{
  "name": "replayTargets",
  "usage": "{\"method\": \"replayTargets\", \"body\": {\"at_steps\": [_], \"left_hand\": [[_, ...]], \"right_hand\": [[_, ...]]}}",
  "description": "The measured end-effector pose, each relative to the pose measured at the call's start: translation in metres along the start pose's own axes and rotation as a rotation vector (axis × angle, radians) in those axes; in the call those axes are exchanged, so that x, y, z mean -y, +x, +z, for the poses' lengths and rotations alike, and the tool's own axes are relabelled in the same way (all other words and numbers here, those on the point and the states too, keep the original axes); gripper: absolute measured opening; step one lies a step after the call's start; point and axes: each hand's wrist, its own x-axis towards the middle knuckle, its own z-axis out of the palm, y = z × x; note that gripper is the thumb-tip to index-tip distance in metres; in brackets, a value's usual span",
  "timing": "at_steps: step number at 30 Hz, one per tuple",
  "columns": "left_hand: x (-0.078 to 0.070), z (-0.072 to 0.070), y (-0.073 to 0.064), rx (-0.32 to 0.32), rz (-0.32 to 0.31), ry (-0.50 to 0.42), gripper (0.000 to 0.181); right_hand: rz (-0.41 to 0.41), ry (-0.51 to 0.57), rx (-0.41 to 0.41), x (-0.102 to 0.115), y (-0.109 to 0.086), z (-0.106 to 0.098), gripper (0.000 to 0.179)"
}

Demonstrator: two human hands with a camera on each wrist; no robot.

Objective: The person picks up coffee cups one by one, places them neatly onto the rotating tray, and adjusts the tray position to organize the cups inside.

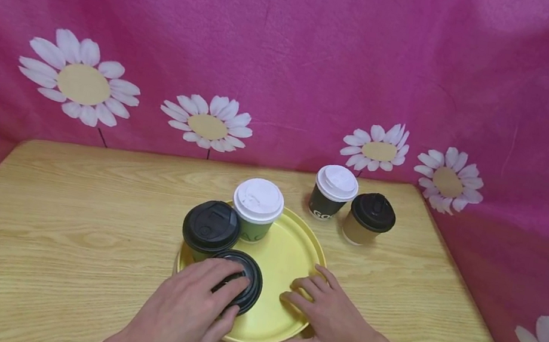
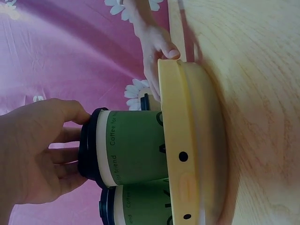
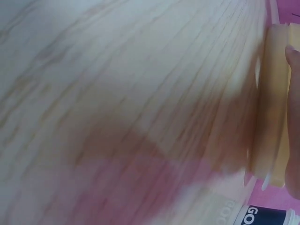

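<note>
A round yellow tray (image 1: 288,252) stands on the table, carrying several lidded paper coffee cups. My left hand (image 1: 184,301) grips the black lid of the nearest cup, a green coffee cup (image 2: 136,145), with thumb and fingers at the lid's edge. Right behind it on the tray is another green cup with a black lid (image 1: 210,227). A green cup with a white lid (image 1: 258,201) stands at the tray's far side. My right hand (image 1: 332,317) holds the tray's right rim, fingers over the inside and thumb low on the outside.
Beyond the tray at the back right, a black cup with a white lid (image 1: 330,195) stands beside a brown cup with a black lid (image 1: 359,230). A pink cloth with daisies (image 1: 292,65) hangs behind the wooden table (image 1: 82,211) and along its sides.
</note>
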Motion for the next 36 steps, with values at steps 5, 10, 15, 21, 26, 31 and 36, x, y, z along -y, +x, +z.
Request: {"method": "replayTargets", "body": {"at_steps": [5, 10, 15, 21, 26, 31, 36], "left_hand": [[0.002, -0.001, 0.000, 0.005, 0.007, 0.008, 0.031], [0.003, -0.002, 0.000, 0.018, 0.004, 0.014, 0.030], [0.004, -0.003, 0.000, 0.015, 0.001, 0.023, 0.028], [0.007, -0.005, -0.001, 0.026, -0.013, 0.021, 0.028], [0.008, -0.008, 0.000, 0.054, -0.033, 0.022, 0.027], [0.009, -0.008, 0.000, 0.055, -0.035, 0.026, 0.027], [0.011, -0.008, -0.001, 0.043, -0.033, 0.034, 0.028]], "right_hand": [[0.030, 0.001, -0.006, 0.005, 0.000, 0.000, 0.070], [0.051, -0.006, -0.019, 0.010, 0.000, 0.001, 0.070], [0.082, -0.005, -0.030, 0.017, 0.001, 0.000, 0.069], [0.148, 0.007, -0.030, 0.030, 0.003, -0.001, 0.067], [0.178, -0.010, -0.025, 0.037, 0.004, -0.001, 0.068], [0.201, -0.020, -0.028, 0.042, 0.005, -0.001, 0.067], [0.212, -0.037, -0.049, 0.047, 0.007, 0.001, 0.067]]}}
